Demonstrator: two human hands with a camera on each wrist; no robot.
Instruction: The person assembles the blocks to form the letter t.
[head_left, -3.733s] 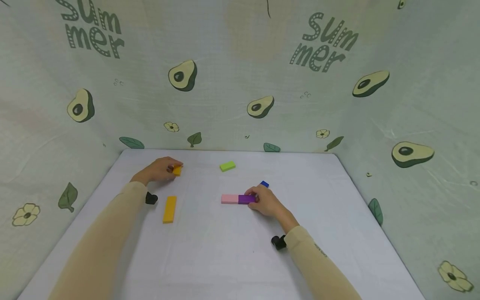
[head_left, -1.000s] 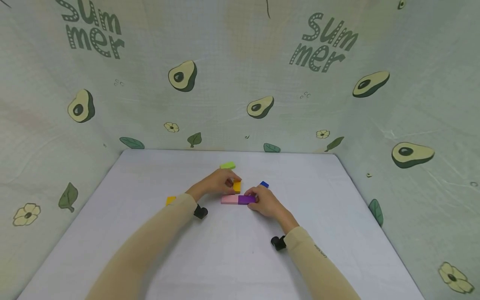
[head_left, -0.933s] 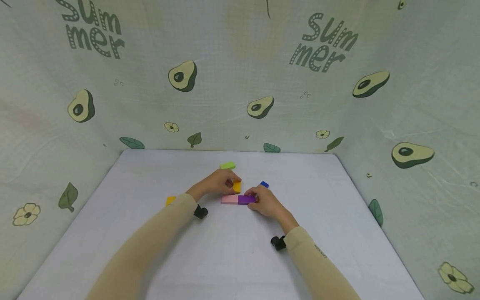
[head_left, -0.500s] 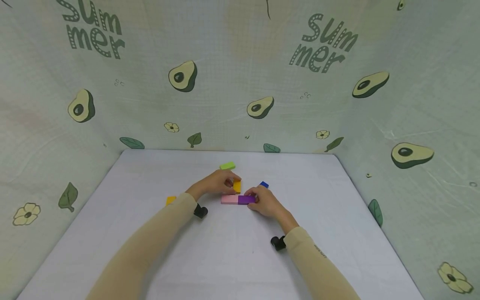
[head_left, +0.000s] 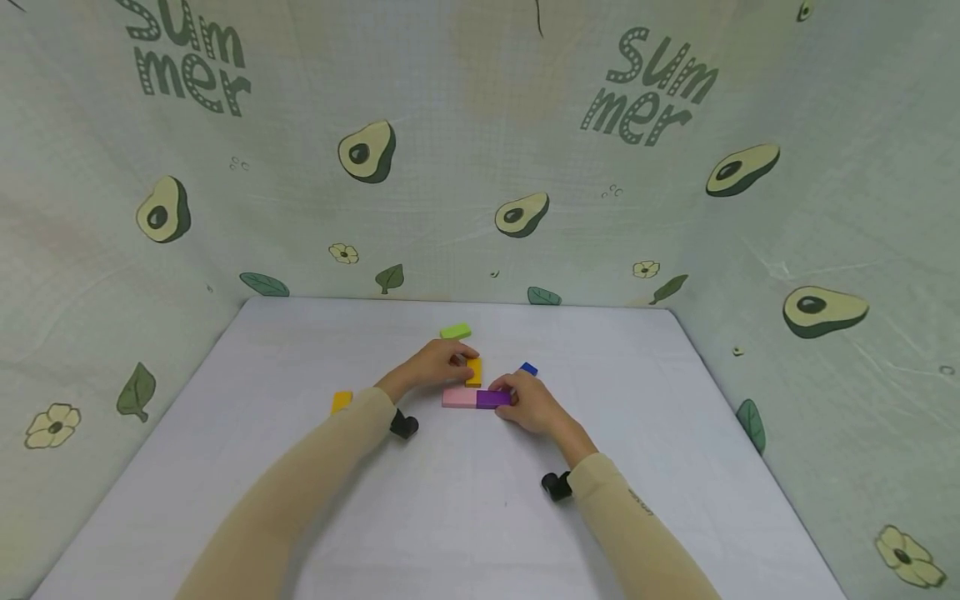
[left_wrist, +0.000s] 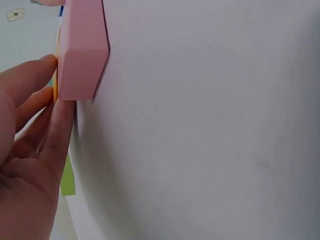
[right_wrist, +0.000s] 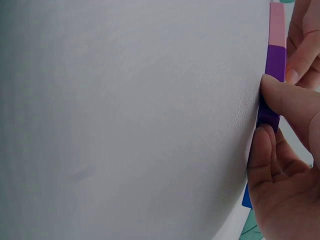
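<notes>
Near the middle of the table my left hand [head_left: 435,364] holds a small orange block [head_left: 474,372] between thumb and fingers. It lies right behind the row made by a pink block [head_left: 459,398] and a purple block [head_left: 491,400], set end to end. My right hand [head_left: 531,404] pinches the purple block at its right end. In the left wrist view, the pink block [left_wrist: 82,55] covers most of the orange one, leaving a thin edge. The right wrist view has thumb and fingers on the purple block [right_wrist: 275,65].
A lime green block [head_left: 455,332] lies behind my left hand. Just beyond my right hand, a blue block [head_left: 528,368] is partly hidden. A longer orange block [head_left: 341,401] pokes out from behind the left sleeve. Printed cloth walls [head_left: 450,167] surround the white table [head_left: 465,517].
My left hand has brought the small orange block from the back left to just behind the pink and purple row. Lately its thumb has shifted slightly on the block. My right hand has stayed put.
</notes>
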